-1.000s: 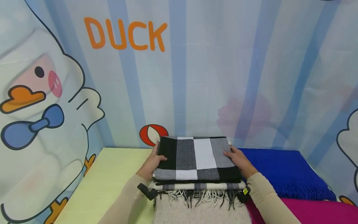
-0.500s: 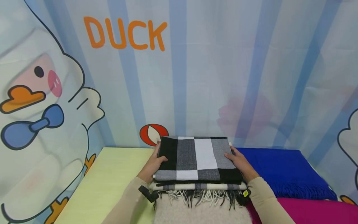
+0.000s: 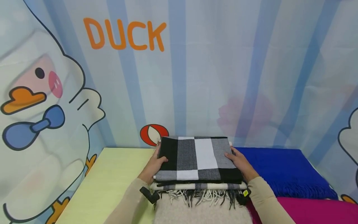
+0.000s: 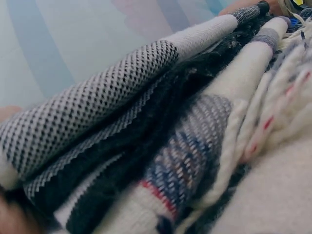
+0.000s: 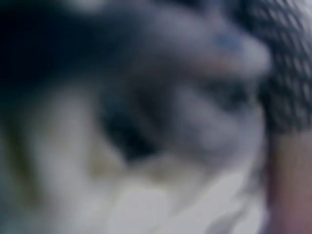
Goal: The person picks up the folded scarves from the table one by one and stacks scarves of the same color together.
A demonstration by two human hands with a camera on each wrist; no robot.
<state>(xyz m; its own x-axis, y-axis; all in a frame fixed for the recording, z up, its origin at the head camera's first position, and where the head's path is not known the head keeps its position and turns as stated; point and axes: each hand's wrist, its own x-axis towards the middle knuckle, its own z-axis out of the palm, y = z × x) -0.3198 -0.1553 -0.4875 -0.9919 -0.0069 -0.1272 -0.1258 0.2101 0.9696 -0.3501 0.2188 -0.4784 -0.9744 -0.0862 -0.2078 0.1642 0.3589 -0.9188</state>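
Observation:
A folded black, white and grey checked scarf (image 3: 205, 154) lies flat in the middle, on a folded cream and grey striped scarf (image 3: 184, 186) with long fringe. My left hand (image 3: 152, 164) grips the checked scarf's left side, thumb on top. At its right side my right hand (image 3: 244, 163) does the same, its thumb over the edge and the other fingers mostly hidden. In the left wrist view, the layered front folds of the checked scarf (image 4: 97, 102) lie above the fringe (image 4: 273, 112). The right wrist view is mostly blurred, with dark woven cloth (image 5: 287, 63) at its upper right.
Beige cloth (image 3: 201, 211) spreads under the fringe toward me. On the right lie a folded blue fringed scarf (image 3: 274, 171) and magenta cloth (image 3: 318, 210). A pale yellow tabletop (image 3: 106, 177) extends left. Behind stands a printed duck curtain (image 3: 204, 77).
Both hands and the checked scarf have shifted very slightly to the right, with the same hold. The other cloths lie as before.

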